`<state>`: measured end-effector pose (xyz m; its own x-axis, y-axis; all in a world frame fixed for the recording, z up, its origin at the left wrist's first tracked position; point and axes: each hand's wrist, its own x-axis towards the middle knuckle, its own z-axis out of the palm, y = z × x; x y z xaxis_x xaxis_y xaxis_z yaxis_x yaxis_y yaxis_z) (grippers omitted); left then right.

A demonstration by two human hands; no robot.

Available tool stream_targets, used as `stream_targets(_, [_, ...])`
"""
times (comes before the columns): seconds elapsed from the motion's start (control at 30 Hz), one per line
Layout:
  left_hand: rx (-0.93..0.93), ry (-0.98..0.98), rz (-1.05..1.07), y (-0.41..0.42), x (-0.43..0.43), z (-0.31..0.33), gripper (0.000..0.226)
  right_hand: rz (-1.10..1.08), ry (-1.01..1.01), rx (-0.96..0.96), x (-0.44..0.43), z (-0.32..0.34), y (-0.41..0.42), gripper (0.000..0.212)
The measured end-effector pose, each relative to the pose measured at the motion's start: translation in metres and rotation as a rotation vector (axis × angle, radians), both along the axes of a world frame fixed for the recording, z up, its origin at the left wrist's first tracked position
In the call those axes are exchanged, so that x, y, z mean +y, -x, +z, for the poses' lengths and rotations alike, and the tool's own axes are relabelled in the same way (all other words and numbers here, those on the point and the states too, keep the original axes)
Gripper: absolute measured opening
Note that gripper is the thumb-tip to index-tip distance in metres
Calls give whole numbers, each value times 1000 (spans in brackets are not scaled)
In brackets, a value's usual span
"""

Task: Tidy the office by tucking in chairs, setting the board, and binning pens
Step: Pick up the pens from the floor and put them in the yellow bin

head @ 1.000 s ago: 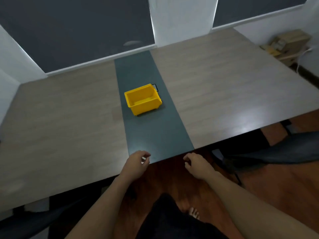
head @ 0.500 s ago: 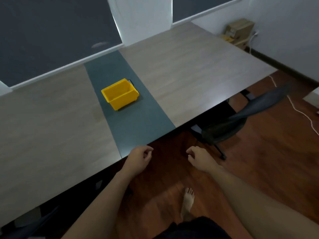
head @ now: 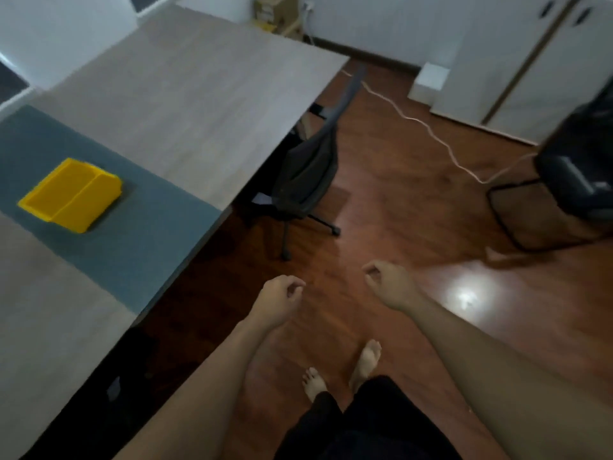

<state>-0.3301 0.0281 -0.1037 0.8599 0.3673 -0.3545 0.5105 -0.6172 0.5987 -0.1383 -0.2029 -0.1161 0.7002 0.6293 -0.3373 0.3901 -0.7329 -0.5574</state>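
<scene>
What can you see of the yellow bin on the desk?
The yellow bin is a small open-top rectangular tub, plastic by its look, with a lower lip along one side. It sits upright on the grey-green strip running across the wooden desk, skewed to the desk's edges. Nothing visible inside, though the frame is blurred. Neither hand touches it.

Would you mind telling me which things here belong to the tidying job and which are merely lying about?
Belonging to the job:
- yellow bin on the table
- office chair at the table's edge
- left hand and right hand, both empty

Just lying about:
- white cable on the floor
- cardboard box by the wall
- white cabinet
</scene>
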Motion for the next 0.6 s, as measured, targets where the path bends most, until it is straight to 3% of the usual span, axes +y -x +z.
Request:
stream_targets(0.23, [-16,-19,-309,-88,-97,14,25,-392,4,9,-169,14,-26,23])
stream_targets(0.6, [-18,16,-532,-190,-304,25,26,-687,-23,26,-402,15,-41,25])
